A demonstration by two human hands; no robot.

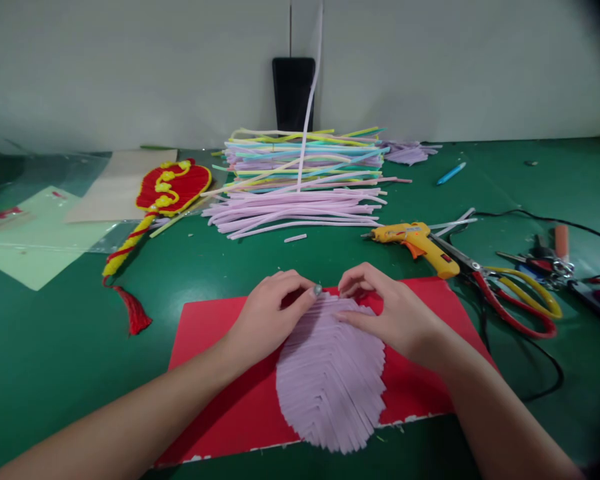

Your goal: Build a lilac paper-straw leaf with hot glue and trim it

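A lilac leaf-shaped piece [330,380] made of pipe cleaners laid side by side lies on a red card sheet [215,373] in front of me. My left hand [270,317] rests on the upper left edge of the lilac shape, fingers curled and pressing its tip. On the upper right edge sits my right hand [390,313], with its fingers pinched together at the same tip. Both hands meet at the top of the shape.
Behind the card stands a stack of pastel pipe cleaners [305,187]. A yellow glue gun [420,243] and red-and-yellow scissors [515,293] with a black cable lie to the right. At the left lie a red-and-yellow fan with a tassel [165,193] and paper sheets [35,240].
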